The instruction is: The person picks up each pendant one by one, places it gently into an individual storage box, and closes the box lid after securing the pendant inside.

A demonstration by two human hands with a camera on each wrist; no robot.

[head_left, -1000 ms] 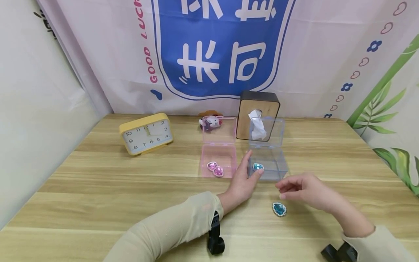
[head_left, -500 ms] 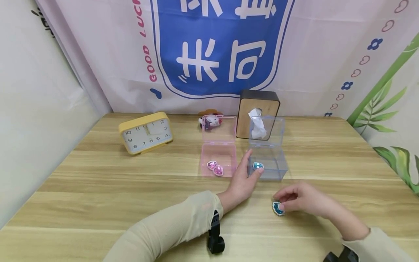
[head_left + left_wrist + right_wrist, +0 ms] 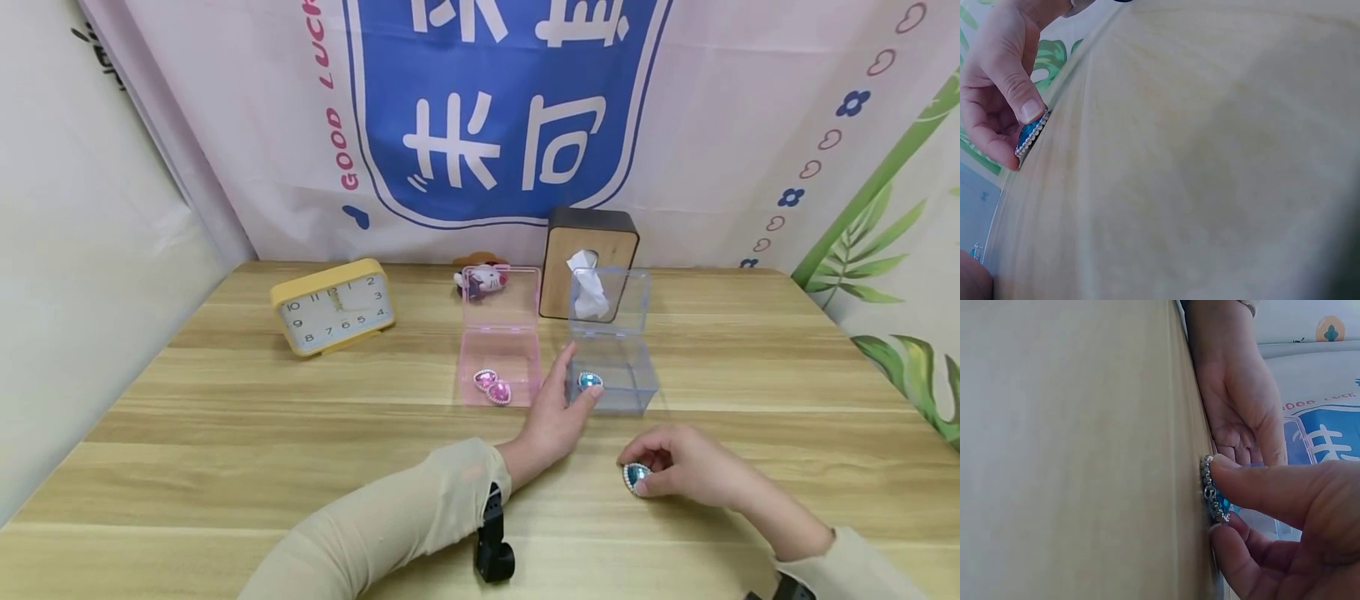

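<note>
In the head view, my right hand (image 3: 693,468) pinches a teal rhinestone gem (image 3: 634,477) between thumb and fingers. The right wrist view shows this teal gem (image 3: 1211,494) tilted on edge against the wooden table, its pearl-like rim towards the camera. My left hand (image 3: 553,421) rests against the near left corner of a clear blue lidded box (image 3: 626,400), index finger straight along its side and thumb at its front. Inside that box lies another teal gem (image 3: 588,380). Beside it, an open clear pink box (image 3: 476,350) holds two pink gems (image 3: 498,392).
Both box lids stand raised at the back. Behind them are a wooden tissue box (image 3: 555,267) and a small plush toy (image 3: 482,281). A yellow clock (image 3: 333,308) stands at the left of the table (image 3: 262,442). A printed curtain (image 3: 247,100) hangs behind.
My right hand has come down and nearer from beside the blue box to the teal gem, and now pinches it, with one side tipped up. The left hand has stayed at the box.
</note>
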